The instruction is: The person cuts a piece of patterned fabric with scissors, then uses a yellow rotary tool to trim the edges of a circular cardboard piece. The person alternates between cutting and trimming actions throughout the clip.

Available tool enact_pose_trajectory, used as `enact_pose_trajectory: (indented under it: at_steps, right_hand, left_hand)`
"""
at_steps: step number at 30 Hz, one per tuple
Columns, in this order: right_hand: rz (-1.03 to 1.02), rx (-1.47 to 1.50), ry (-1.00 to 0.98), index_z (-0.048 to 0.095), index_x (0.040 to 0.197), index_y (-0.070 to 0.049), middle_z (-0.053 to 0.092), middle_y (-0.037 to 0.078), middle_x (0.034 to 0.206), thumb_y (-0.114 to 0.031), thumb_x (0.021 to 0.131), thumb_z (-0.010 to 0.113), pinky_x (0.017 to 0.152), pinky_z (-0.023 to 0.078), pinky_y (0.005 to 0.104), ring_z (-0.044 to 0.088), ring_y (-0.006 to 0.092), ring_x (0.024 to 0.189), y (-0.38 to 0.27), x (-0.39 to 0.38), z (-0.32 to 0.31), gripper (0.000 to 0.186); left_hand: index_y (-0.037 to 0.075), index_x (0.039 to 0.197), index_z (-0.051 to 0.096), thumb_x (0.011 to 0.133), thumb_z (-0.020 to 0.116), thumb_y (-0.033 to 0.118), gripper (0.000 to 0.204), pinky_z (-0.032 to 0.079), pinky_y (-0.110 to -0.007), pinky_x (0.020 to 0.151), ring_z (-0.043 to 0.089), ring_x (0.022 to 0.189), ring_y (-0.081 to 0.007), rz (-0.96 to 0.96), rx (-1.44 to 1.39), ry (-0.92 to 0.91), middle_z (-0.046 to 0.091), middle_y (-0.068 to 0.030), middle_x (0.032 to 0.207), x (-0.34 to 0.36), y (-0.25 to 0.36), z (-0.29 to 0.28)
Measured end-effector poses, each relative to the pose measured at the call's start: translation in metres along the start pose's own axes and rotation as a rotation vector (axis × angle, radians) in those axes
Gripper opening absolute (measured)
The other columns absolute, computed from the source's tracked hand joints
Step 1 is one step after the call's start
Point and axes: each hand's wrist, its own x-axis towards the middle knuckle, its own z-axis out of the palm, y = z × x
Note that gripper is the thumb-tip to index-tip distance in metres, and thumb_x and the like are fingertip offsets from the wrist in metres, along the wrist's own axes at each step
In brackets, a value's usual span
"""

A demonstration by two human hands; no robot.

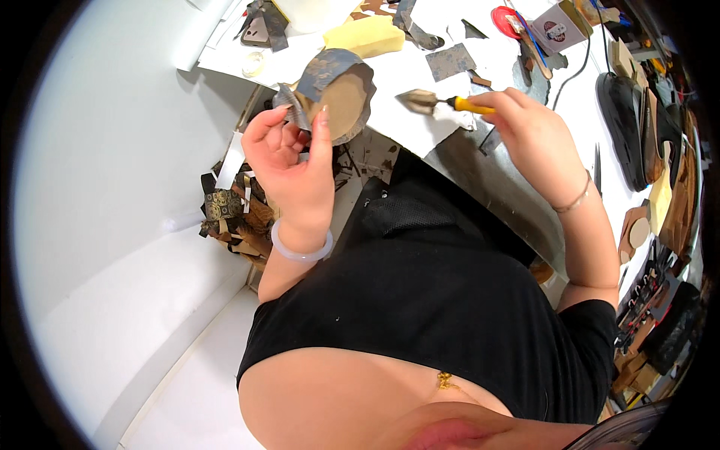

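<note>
My left hand (pixel 292 157) is raised at the table's near-left edge, with fingers and thumb closed on the rim of a round tan piece (pixel 341 109). A dark, blue-grey patterned covering (pixel 326 71) wraps over the piece's far side, and its edge looks uneven. A loose strip of that covering (pixel 292 109) stands up by my fingers. To the right, my right hand (pixel 525 131) is wrapped round the yellow handle of a tool with a pointed metal head (pixel 420 100). The head points left, apart from the round piece; its exact kind I cannot make out.
A yellow sponge-like block (pixel 365 36), a patterned scrap (pixel 451 62), a red round lid (pixel 507 22) and a small box (pixel 559 28) lie on the white table (pixel 420 135). Dark shoes (pixel 622 131) stand at the right. Scraps (pixel 240 214) are heaped below the left edge.
</note>
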Motion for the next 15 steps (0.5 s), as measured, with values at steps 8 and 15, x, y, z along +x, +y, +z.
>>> enact_pose_trajectory:
  at_steps: [8, 15]
  right_hand:
    - [0.094, 0.44, 0.537, 0.063, 0.122, -0.003, 0.068, 0.01, 0.106, 0.008, 0.096, 0.059, 0.071, 0.05, 0.0206, 0.065, 0.012, 0.088, 0.001, -0.049, -0.003, 0.028]
    - [-0.002, 0.588, 0.516, 0.059, 0.125, 0.002, 0.062, 0.018, 0.116, 0.011, 0.097, 0.053, 0.087, 0.051, 0.0301, 0.063, 0.0208, 0.098, 0.003, -0.078, 0.003, 0.029]
  left_hand:
    - [0.001, 0.123, 0.045, 0.084, 0.074, -0.011, 0.05, 0.054, -0.025, 0.078, 0.068, 0.1, -0.0194, 0.149, 0.09, -0.086, 0.06, -0.0133, 0.112, 0.008, 0.006, 0.032]
    - [-0.002, 0.12, 0.049, 0.08, 0.076, -0.012, 0.05, 0.056, -0.026, 0.078, 0.07, 0.096, -0.017, 0.302, 0.16, -0.198, 0.065, -0.0131, 0.111, 0.012, 0.013, 0.059]
